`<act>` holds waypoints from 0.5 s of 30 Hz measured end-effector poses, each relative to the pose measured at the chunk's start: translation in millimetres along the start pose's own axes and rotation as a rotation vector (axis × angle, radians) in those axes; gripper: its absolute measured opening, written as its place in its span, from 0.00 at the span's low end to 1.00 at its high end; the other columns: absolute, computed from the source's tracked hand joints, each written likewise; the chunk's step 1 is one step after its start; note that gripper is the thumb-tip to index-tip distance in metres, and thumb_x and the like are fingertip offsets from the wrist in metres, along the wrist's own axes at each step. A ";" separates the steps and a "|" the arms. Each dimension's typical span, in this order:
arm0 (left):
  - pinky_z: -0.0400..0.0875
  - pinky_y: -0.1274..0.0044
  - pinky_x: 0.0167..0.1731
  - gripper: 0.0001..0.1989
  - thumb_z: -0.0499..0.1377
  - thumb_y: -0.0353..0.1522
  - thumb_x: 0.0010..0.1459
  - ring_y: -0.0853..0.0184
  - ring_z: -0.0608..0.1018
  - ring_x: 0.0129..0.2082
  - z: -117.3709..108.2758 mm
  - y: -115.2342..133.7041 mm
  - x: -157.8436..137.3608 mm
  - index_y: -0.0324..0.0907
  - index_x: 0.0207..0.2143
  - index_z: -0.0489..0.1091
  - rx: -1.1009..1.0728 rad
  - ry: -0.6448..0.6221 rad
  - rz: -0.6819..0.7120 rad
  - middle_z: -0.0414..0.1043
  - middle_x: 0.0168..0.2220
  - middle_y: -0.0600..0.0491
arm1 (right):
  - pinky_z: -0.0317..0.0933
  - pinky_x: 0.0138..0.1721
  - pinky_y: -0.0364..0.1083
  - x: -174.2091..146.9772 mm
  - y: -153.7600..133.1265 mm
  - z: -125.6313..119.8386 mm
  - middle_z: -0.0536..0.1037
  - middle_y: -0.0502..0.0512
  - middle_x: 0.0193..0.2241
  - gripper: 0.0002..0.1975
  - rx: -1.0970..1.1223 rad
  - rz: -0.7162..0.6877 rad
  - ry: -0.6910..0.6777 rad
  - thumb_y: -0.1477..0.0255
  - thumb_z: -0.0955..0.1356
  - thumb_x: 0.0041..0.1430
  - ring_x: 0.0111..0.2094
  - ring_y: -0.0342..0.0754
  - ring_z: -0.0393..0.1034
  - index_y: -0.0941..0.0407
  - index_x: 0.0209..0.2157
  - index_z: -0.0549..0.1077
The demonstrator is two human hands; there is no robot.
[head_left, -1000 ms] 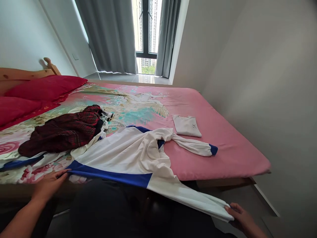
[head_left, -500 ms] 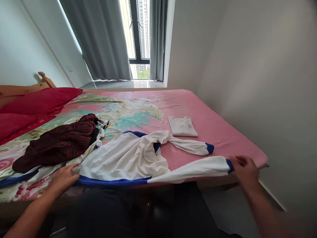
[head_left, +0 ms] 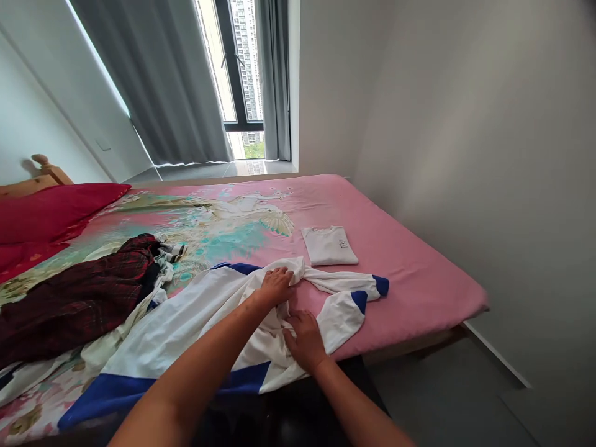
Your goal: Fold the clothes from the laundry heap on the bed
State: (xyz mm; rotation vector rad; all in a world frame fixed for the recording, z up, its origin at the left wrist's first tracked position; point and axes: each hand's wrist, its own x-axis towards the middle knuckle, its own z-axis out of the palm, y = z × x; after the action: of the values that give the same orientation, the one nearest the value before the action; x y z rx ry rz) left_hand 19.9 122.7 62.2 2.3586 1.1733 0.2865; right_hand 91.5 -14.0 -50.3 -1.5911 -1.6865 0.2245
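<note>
A long-sleeved white shirt (head_left: 186, 323) with blue cuffs and blue trim lies spread along the near edge of the bed. My left hand (head_left: 278, 285) rests on its upper part, by the neckline, fingers lying over the cloth. Just nearer and to the right, my right hand (head_left: 305, 340) touches the bunched cloth by the near sleeve, its thumb apart from its fingers. Both sleeves point right, the near one bent and the far one fairly straight. My left forearm hides part of the shirt's body.
A folded white T-shirt (head_left: 329, 246) lies beyond the sleeves on the pink bedsheet (head_left: 410, 279). Heaped dark red plaid clothing (head_left: 88, 292) is at the left, with red pillows (head_left: 60, 211) behind. A wall (head_left: 465, 155) rises at the right.
My right hand has let go of the near cuff and moved left to the shirt's upper part. My left hand has left the hem for the neckline. The near sleeve is now bent.
</note>
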 end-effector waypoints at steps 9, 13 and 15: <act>0.69 0.71 0.44 0.11 0.58 0.39 0.55 0.59 0.75 0.41 -42.7 -12.1 72.6 0.39 0.34 0.72 -0.722 0.274 -0.360 0.75 0.31 0.48 | 0.55 0.50 0.53 1.5 11.1 2.6 0.72 0.54 0.32 0.05 0.089 -0.058 0.195 0.75 0.64 0.54 0.38 0.49 0.65 0.55 0.34 0.70; 0.72 0.78 0.34 0.14 0.50 0.40 0.62 0.68 0.76 0.31 -98.1 -46.7 55.3 0.40 0.40 0.69 -1.298 0.523 -0.483 0.74 0.29 0.52 | 0.58 0.39 0.49 -4.2 12.8 3.2 0.68 0.53 0.28 0.01 0.131 -0.025 0.263 0.76 0.64 0.53 0.33 0.48 0.62 0.56 0.29 0.66; 0.73 0.80 0.32 0.14 0.48 0.38 0.63 0.70 0.76 0.28 -107.7 -71.5 24.0 0.40 0.41 0.69 -1.596 0.633 -0.565 0.73 0.27 0.54 | 0.57 0.35 0.47 -7.4 13.0 1.5 0.67 0.52 0.27 0.03 0.151 -0.018 0.277 0.77 0.63 0.51 0.31 0.47 0.61 0.56 0.27 0.64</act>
State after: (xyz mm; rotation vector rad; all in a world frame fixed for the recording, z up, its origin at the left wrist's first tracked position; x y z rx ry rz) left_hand -56.8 213.9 117.6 0.5235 1.0695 1.2249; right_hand 99.8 -17.6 -62.4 -1.4232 -1.4358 0.1126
